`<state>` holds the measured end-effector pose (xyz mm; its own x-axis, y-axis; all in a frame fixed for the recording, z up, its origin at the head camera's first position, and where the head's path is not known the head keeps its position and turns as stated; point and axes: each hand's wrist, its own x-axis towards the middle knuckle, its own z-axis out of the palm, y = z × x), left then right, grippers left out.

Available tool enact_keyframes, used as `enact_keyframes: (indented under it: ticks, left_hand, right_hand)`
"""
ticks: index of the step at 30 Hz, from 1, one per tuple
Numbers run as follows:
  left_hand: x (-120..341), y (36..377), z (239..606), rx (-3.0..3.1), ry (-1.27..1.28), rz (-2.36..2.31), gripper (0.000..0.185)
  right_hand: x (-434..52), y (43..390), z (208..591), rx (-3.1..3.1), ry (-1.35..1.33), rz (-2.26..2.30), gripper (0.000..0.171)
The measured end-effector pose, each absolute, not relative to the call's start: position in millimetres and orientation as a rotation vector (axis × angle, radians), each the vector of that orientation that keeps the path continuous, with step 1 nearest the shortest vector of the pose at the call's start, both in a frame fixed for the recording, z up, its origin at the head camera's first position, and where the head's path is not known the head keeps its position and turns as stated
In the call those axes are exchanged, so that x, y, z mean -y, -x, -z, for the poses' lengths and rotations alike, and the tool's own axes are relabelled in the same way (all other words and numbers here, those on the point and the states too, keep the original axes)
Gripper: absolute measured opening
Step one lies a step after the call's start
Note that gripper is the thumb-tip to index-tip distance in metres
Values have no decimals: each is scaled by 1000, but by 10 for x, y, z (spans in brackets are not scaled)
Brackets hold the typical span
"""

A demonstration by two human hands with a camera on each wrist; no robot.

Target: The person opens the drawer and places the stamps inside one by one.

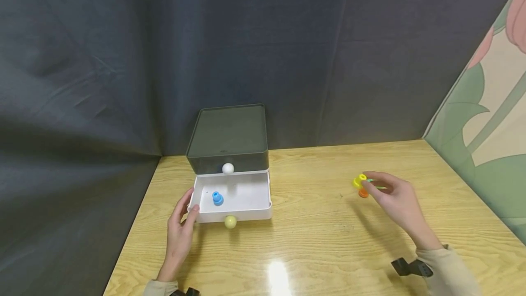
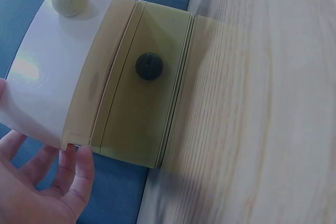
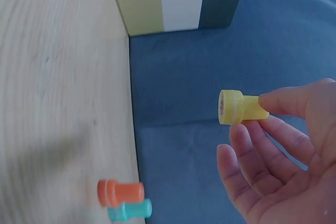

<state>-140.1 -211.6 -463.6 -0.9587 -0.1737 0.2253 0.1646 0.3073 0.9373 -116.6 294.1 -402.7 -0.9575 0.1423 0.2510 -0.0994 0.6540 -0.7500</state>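
While the right hand point(image 1: 396, 198) pinches a yellow peg point(image 3: 240, 107) in its fingers, the left hand point(image 1: 181, 227), fingers relaxed, steadies the open drawer point(image 1: 242, 209); carrying it leftward seems next.

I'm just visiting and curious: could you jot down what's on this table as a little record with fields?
Surface: wooden table
Box: dark-topped drawer unit, white drawer pulled open
In drawer: blue peg
Left hand: fingers straight, touching the drawer's front left corner
Right hand: pinches yellow peg
On table by right hand: orange peg, teal peg
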Motion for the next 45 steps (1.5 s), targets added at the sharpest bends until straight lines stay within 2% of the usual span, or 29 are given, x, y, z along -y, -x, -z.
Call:
enact_keyframes:
  ticks: [31, 45]
  left_hand:
    - [2124, 1402, 4634, 2310, -4, 1698, 48]
    - [2136, 1404, 4650, 2301, 8, 1696, 47]
  right_hand:
    - [-2486, 1257, 3782, 2637, -79, -1275, 36]
    - [-2127, 1343, 3611, 2657, -289, -1327, 32]
